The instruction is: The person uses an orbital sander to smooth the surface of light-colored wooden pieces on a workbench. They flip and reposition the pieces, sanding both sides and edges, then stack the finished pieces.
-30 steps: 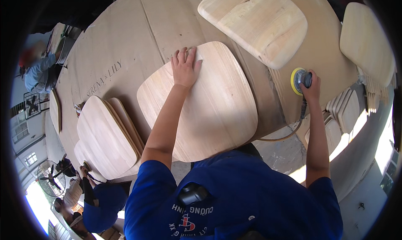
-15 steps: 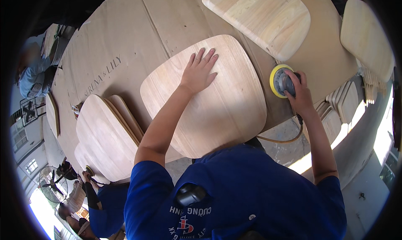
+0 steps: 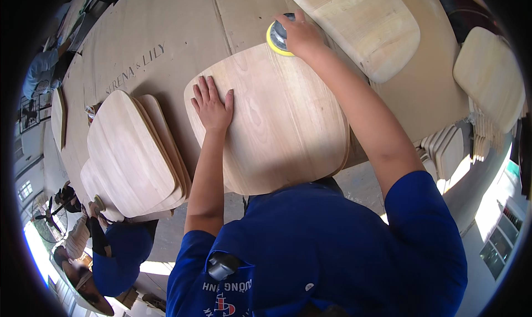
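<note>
A pale wooden panel with rounded corners (image 3: 277,117) lies on the table right in front of me. My left hand (image 3: 214,109) rests flat on its left part, fingers spread. At the panel's far edge, my right hand (image 3: 305,35) grips a round power sander (image 3: 275,39) with a dark body and a yellow pad. The pad overlaps that edge; whether it presses on the wood I cannot tell.
Brown cardboard (image 3: 166,18) covers the table. Stacked panels (image 3: 130,151) stand at the left, and another panel (image 3: 366,29) lies far right. More panels (image 3: 490,79) are beyond the right edge. A co-worker (image 3: 124,253) works at the lower left, near a fan (image 3: 50,214).
My right hand has carried the sander from beside the panel's right edge to its far edge. My left hand has shifted left across the wood. The whole view has shifted slightly.
</note>
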A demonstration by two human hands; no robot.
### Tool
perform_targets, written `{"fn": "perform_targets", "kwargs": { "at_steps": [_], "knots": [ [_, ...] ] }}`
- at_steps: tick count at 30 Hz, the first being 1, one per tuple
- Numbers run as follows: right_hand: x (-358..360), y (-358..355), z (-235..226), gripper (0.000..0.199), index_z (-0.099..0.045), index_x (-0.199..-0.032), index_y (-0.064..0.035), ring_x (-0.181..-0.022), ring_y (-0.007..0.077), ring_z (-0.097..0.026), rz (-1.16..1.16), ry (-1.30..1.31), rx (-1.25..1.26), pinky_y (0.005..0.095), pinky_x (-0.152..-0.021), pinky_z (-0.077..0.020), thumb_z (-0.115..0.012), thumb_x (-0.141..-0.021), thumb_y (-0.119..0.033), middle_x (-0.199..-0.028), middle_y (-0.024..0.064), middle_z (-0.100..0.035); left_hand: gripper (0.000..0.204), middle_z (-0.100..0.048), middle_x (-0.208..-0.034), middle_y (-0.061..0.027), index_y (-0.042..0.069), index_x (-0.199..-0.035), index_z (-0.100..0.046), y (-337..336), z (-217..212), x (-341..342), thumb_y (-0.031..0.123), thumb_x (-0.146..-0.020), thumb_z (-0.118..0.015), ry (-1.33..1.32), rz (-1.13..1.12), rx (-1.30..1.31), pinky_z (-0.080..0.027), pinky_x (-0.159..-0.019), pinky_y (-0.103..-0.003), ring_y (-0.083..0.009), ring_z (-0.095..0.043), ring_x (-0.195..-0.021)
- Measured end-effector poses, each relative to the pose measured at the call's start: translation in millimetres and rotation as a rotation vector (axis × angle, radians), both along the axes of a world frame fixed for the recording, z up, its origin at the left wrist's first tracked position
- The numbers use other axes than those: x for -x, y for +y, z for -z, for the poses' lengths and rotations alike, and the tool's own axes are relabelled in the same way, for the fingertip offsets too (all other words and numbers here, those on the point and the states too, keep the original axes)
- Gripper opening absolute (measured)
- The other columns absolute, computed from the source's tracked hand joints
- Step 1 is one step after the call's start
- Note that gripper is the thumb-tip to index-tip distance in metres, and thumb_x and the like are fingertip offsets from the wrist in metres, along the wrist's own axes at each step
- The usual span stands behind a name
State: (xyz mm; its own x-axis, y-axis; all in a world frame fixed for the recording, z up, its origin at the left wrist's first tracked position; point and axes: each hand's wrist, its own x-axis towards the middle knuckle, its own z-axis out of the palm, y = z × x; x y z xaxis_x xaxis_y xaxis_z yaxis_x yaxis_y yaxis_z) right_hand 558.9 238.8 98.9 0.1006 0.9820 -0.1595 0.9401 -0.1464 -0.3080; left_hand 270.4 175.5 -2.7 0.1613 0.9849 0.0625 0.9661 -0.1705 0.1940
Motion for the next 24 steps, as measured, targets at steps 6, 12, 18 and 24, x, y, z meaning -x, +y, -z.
{"fn": "perform_targets", "kwargs": {
  "at_steps": [6, 12, 18, 24],
  "knots": [
    [5.0, -43.0, -1.9, 0.059, -0.044, -0.138, -0.0308, -0.101, 0.0359, -0.063, -0.165, -0.032, 0.127, 0.0426, -0.086, -0.0541, -0.057, -0.086, -0.005, -0.136, 0.0163, -0.038, 0.077, -0.024, -0.156, -0.0155, 0.008, -0.15, -0.029, 0.3, 0.9, 0.5, 0.056, -0.091, -0.046, 0.004, 0.0, -0.009, -0.017, -0.114, -0.057, -0.0382, -0.02, -0.144],
    [8.8, 0.7, -0.8, 0.064, -0.043, -0.137, -0.0297, -0.104, 0.0365, -0.061, -0.071, -0.026, 0.062, 0.044, -0.087, -0.0535, -0.069, -0.082, -0.009, -0.134, 0.0152, -0.039, 0.077, -0.025, -0.156, -0.0156, 0.008, -0.149, -0.03, 0.9, 1.1, 0.4, 0.055, -0.091, -0.047, 0.008, 0.003, -0.019, -0.017, -0.114, -0.057, -0.0386, -0.02, -0.144],
    [17.8, -41.0, -5.9, 0.055, -0.046, -0.136, -0.0292, -0.105, 0.0363, -0.061, -0.207, -0.01, 0.106, 0.0434, -0.088, -0.0534, -0.057, -0.087, -0.007, -0.136, 0.0156, -0.039, 0.078, -0.023, -0.157, -0.0143, 0.009, -0.15, -0.028, 1.7, -0.7, 0.3, 0.057, -0.091, -0.046, 0.018, -0.004, 0.016, -0.016, -0.114, -0.057, -0.0378, -0.019, -0.144],
    [20.8, -13.7, -1.0, 0.056, -0.046, -0.137, -0.0286, -0.104, 0.0368, -0.062, -0.176, -0.018, 0.078, 0.0429, -0.087, -0.0536, -0.057, -0.087, -0.007, -0.136, 0.0156, -0.039, 0.078, -0.023, -0.157, -0.0141, 0.009, -0.15, -0.028, 1.8, 1.0, 0.5, 0.057, -0.091, -0.045, -0.005, 0.003, 0.002, -0.015, -0.114, -0.057, -0.0379, -0.017, -0.145]
  ]
}}
